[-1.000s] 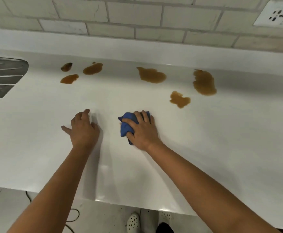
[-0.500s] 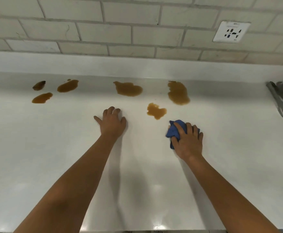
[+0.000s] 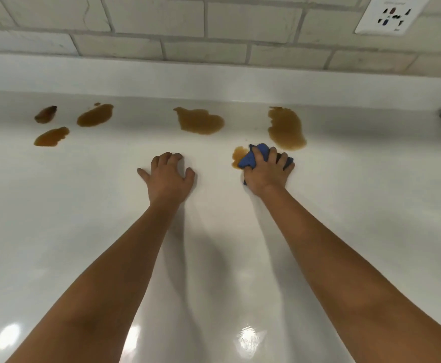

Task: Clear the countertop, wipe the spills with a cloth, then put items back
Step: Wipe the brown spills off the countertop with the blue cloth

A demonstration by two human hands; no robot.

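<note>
Right hand [image 3: 266,174] grip clenched round blue cloth [image 3: 251,159], bunched on white worktop [image 3: 345,218], over small brown spill [image 3: 237,154]. Cloth long axis runs left-right; loose end points left toward spill. Left hand [image 3: 168,176] flat on worktop, grip released, fingers pointing at wall.

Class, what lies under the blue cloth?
The blue cloth covers part of a brown spill; its left edge shows. The right hand hides the rest.

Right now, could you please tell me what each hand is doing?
Left hand: open, resting on the countertop.
Right hand: holding the blue cloth against a spill.
</note>
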